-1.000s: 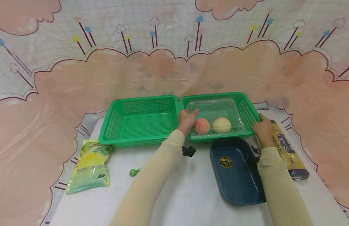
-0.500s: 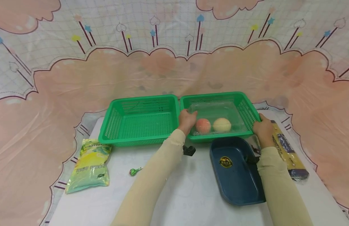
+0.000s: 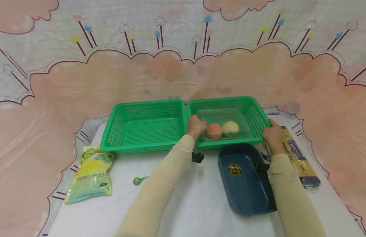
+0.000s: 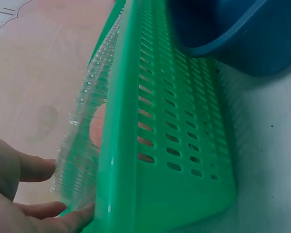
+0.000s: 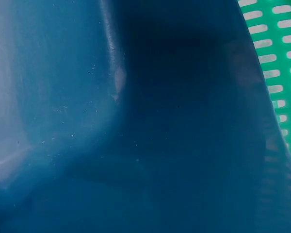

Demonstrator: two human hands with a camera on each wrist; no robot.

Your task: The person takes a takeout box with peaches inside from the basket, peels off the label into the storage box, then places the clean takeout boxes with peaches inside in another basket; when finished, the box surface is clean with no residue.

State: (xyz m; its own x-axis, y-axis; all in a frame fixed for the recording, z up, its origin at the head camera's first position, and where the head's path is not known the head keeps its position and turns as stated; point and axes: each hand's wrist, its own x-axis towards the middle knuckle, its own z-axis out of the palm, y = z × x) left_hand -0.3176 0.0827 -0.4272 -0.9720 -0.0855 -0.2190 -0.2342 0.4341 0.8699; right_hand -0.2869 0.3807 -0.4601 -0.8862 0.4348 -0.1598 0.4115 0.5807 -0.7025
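Green slotted plastic baskets, two, sit side by side; the right basket (image 3: pixel 254 115) holds one clear plastic box (image 3: pixel 222 123) with two round fruits. Left hand (image 3: pixel 196 126) grips the box's left edge; right hand (image 3: pixel 273 135) clasps the basket's right rim. Left wrist view: fingers (image 4: pixel 36 167) touch the ribbed box. Right wrist view: one dark blue plastic tray (image 5: pixel 136 121) beside the basket.
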